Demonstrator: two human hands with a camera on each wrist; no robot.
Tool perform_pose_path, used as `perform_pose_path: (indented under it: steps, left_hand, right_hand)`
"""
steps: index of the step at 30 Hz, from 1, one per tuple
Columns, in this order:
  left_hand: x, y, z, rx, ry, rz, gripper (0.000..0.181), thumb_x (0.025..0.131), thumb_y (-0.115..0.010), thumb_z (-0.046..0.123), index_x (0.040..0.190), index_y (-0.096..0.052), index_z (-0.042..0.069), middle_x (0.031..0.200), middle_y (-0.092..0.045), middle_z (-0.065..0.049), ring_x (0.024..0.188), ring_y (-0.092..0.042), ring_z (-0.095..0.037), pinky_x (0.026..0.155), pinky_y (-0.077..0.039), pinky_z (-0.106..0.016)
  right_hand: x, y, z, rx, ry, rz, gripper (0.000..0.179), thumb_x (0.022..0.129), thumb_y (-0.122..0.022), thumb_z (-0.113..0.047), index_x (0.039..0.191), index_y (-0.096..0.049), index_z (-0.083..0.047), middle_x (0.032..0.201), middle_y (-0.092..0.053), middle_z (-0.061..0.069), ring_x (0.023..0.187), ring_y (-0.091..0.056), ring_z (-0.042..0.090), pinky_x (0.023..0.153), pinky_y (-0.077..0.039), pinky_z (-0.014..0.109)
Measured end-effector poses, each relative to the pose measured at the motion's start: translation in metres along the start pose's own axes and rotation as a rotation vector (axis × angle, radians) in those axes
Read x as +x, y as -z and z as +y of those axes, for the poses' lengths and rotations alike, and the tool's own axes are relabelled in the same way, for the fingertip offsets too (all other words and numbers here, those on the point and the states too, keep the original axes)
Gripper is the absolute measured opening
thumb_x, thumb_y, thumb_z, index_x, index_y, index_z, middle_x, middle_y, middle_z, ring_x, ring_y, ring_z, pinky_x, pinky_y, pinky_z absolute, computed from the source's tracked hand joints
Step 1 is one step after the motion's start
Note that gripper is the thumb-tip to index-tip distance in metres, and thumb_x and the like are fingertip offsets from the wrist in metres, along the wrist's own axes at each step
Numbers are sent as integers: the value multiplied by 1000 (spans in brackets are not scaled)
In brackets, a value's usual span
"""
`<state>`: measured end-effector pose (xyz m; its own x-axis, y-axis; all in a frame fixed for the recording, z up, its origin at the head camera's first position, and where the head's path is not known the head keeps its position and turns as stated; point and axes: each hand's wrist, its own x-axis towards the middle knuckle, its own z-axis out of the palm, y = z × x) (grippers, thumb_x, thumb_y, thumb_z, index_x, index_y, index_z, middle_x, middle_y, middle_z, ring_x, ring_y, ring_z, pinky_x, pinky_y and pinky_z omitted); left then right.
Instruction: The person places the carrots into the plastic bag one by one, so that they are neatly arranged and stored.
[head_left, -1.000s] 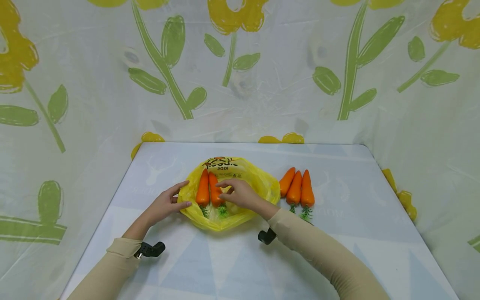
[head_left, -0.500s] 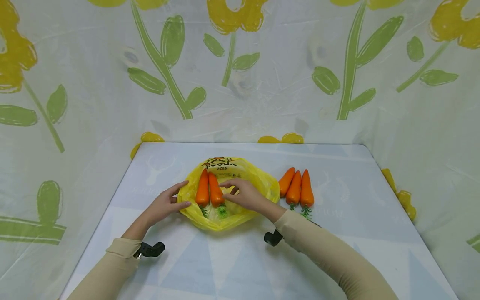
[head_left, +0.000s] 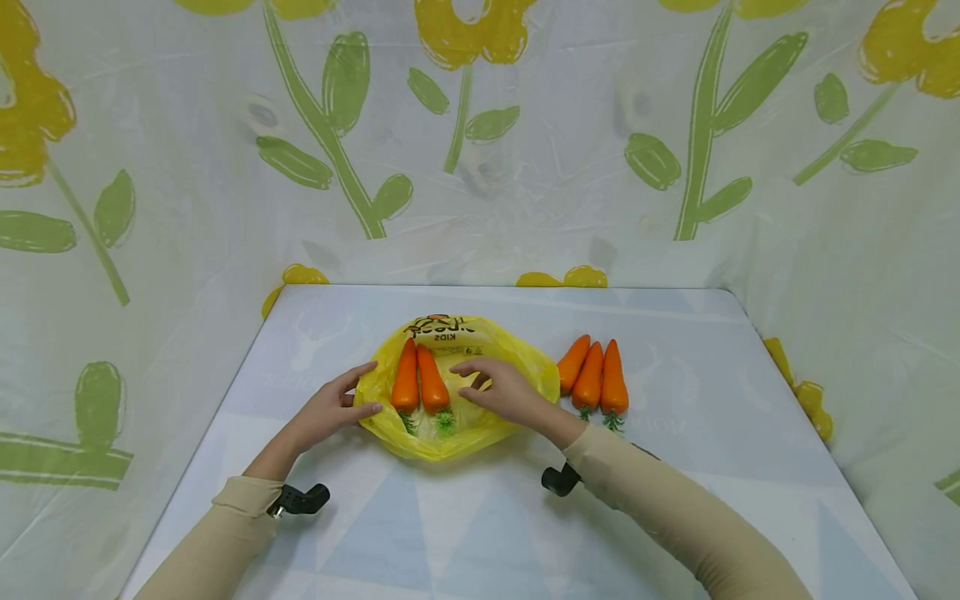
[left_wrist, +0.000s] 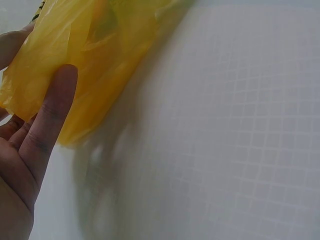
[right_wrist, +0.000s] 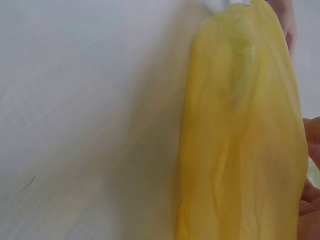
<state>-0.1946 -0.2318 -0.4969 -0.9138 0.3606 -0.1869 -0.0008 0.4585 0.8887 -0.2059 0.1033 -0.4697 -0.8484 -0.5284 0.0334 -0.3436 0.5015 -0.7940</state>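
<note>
A yellow plastic bag point(head_left: 510, 342) lies with its mouth wide, dark print on its inner far wall. Two orange carrots with green tops are inside, a left carrot point(head_left: 406, 379) and a right carrot point(head_left: 432, 382), side by side with tips pointing away. My left hand point(head_left: 326, 412) touches the bag's left side, thumb and index finger spread along it; the left wrist view shows the thumb point(left_wrist: 52, 112) straight against the plastic. Over the bag's right half, my right hand point(head_left: 498, 392) has loosely bent fingers around nothing, apart from the right carrot. The bag's wall hides most of it in the right wrist view.
Three more carrots point(head_left: 588, 377) lie together on the table point(head_left: 697, 450) just right of the bag, tips away. A flower-printed curtain point(head_left: 570, 167) stands behind the table and along both sides. Each wrist carries a small black camera point(head_left: 303, 498).
My right hand has drawn back rightward from the right carrot, leaving a gap between them; that carrot stays in the bag. The left hand and the three outer carrots have not moved.
</note>
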Motion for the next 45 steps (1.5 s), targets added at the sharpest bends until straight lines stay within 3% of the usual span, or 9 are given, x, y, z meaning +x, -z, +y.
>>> perform_pose_path:
  steps: [28,38,45]
  left_hand:
    - [-2,0,2,-24,-12,-5,84,94,-76,26,161,-28,10,154,-39,-28,112,-66,-33,79,-59,-30]
    - [0,-1,0,2,11,6,85,93,-76,31,161,-29,13,154,-40,-25,113,-65,-34,80,-59,-30]
    - [1,-1,1,0,12,1,85,93,-76,31,161,-29,13,154,-40,-25,114,-65,-33,81,-59,-30]
  right_hand:
    - [-18,29,-3,-35,-36,49,39,98,-70,-19,136,-66,-17,132,-66,11,96,-65,16,75,-56,28]
    - [-25,39,3,4,-8,117,35,97,-71,-17,132,-69,-18,132,-66,7,94,-66,15,75,-58,28]
    - [-31,48,9,7,-3,165,34,98,-70,-16,132,-68,-14,128,-67,12,95,-66,17,77,-58,28]
